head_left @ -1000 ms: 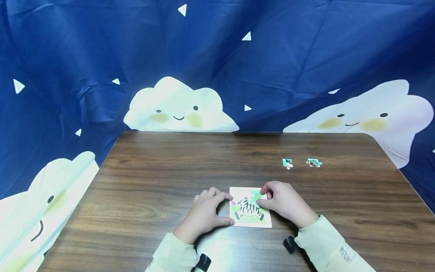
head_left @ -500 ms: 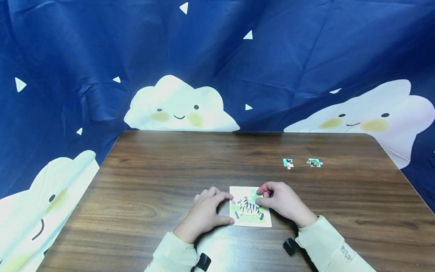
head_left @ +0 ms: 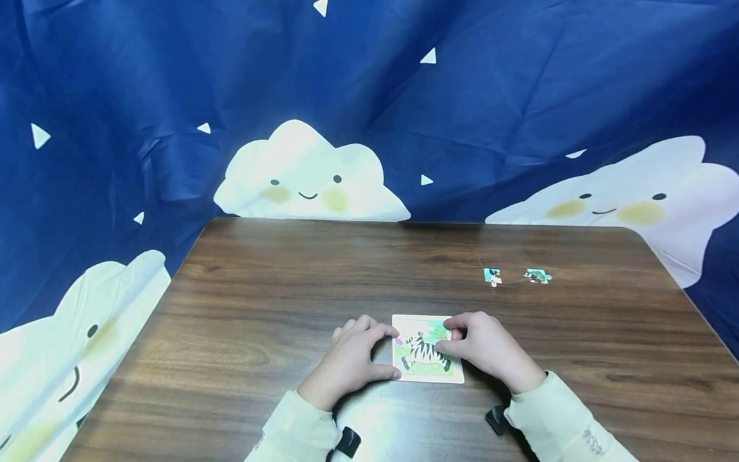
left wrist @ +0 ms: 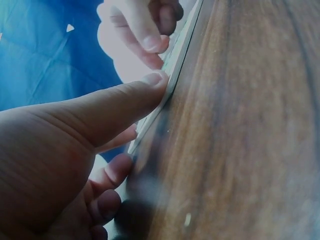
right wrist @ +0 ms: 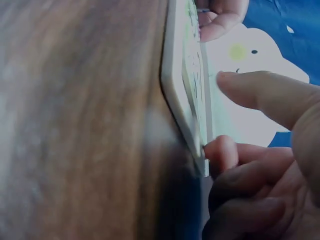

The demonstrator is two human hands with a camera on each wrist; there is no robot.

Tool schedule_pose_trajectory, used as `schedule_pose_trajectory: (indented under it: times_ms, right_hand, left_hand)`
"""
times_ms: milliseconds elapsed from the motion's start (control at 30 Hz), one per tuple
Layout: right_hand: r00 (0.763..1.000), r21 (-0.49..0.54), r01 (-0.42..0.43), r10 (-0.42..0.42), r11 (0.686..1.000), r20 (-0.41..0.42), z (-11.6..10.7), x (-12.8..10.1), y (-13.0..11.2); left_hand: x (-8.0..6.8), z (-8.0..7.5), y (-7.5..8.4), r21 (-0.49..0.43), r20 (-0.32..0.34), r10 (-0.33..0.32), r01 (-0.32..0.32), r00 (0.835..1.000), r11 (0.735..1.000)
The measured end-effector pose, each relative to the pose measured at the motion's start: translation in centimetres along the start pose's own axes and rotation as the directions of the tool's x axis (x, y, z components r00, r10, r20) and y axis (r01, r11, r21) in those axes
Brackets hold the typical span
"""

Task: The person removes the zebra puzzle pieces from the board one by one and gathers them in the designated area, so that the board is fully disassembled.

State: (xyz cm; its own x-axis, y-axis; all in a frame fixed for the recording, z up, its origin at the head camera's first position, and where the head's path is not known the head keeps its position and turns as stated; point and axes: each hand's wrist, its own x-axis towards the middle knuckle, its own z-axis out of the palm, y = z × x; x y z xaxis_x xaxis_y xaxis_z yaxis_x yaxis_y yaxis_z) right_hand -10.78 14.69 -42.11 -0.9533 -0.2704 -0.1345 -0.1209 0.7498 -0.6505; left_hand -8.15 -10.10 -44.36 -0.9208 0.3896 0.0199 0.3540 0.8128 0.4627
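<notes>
A square zebra puzzle board (head_left: 424, 377) with a pale rim lies on the table. My left hand (head_left: 349, 359) is at its left side, thumb and index finger spread apart and touching the rim. In the left wrist view my left thumb (left wrist: 150, 85) rests on the board's edge. My right hand (head_left: 487, 346) reaches over the board's upper right corner, thumb and index fingertip on or just above the picture. In the right wrist view the right index fingertip (right wrist: 220, 152) meets the board's edge, and the thumb tip (right wrist: 230, 82) stands apart from it. No loose piece shows between them.
Two loose puzzle pieces lie toward the far right of the wooden table (head_left: 260, 289): a smaller piece (head_left: 492, 276) and a greener piece (head_left: 537, 276) to its right. Behind the table's far edge hangs a blue curtain (head_left: 358, 77) with clouds.
My right hand shifts slightly left over the board, then back to the right. The left hand stays at the board's left side. The whole head view shifts a little.
</notes>
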Motion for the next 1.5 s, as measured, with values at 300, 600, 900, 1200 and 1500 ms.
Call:
schedule_pose_trajectory:
  times_ms: [300,600,900,1200,1500]
  right_hand:
    - [0.995,0.278,-0.097,0.085,0.956,0.057,-0.3,0.5,1.4]
    - [0.995,0.329,-0.098,0.084,0.939,0.056,-0.1,0.8,1.6]
    - [0.997,0.279,0.025,-0.043,0.960,0.060,0.5,0.8,1.0]
    - [0.982,0.025,0.118,-0.121,0.993,0.145,0.1,1.1,0.7]
    - [0.968,0.053,0.149,-0.156,0.987,0.196,-0.1,1.9,0.6]
  left_hand:
    - [0.1,-0.4,0.2,0.000,0.025,-0.016,0.016,1.000,1.000]
    - [0.1,-0.3,0.0,-0.004,0.017,-0.008,0.008,1.000,1.000]
    - [0.1,-0.4,0.1,0.008,0.017,0.000,0.000,1.000,1.000]
    - [0.3,-0.4,0.2,0.011,0.021,0.007,-0.007,1.000,1.000]
    - [0.2,-0.3,0.2,0.012,0.027,0.003,-0.003,1.000,1.000]
